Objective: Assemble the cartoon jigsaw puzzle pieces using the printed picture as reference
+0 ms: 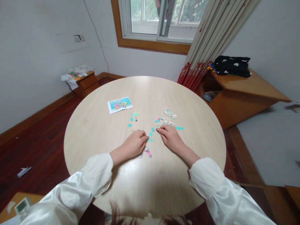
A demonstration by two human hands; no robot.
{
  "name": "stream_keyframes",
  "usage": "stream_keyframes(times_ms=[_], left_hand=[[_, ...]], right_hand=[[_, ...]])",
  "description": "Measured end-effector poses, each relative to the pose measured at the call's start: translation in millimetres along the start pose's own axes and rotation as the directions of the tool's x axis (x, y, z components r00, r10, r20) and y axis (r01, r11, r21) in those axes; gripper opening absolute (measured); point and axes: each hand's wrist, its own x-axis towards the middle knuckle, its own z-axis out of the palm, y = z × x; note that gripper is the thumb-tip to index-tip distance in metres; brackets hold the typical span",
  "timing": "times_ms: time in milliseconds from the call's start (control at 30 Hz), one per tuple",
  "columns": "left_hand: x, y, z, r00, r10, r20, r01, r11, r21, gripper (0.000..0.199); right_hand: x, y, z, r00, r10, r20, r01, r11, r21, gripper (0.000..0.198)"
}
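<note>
the left hand (137,143) is held low over the round table (93,131), with its fingers curled and the thumb and forefinger brought narrow beside a short row of teal puzzle pieces (151,134); whether a piece is pinched there cannot be told. the right hand (170,136) is placed across from it, its fingertips drawn together near the upper end of that row, and it cannot be told whether anything is gripped. the row is set between the two hands.

by the right hand, a pile of pieces (165,122) is spread, many shown pale side up, and is partly covered by that hand. beyond it, a smaller heap (170,112) is seen. nearer the table's front edge, a pink piece (148,152) with a printed eye is laid. on the left, a few pieces (134,114) are scattered in a loose line, and past them a printed picture (120,104) is laid flat. both arms are covered by white sleeves (208,176). at the right, black cloth (232,66) is stacked on a wooden cabinet (248,87).
</note>
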Motion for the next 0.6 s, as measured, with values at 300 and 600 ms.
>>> stream_keyframes(times_ms=[300,600], left_hand=[[12.6,11.3,1.4,0.993,-0.104,0.058,0.100,0.993,0.070,0.021],[33.1,9.5,9.7,0.985,-0.159,0.069,0.155,0.986,0.055,0.015]], right_hand=[[-32.1,14.7,-18.1,0.992,0.089,-0.086,-0.093,0.995,-0.044,0.022],[-33.2,2.2,-17.7,0.996,0.082,-0.029,-0.082,0.996,0.020,0.021]])
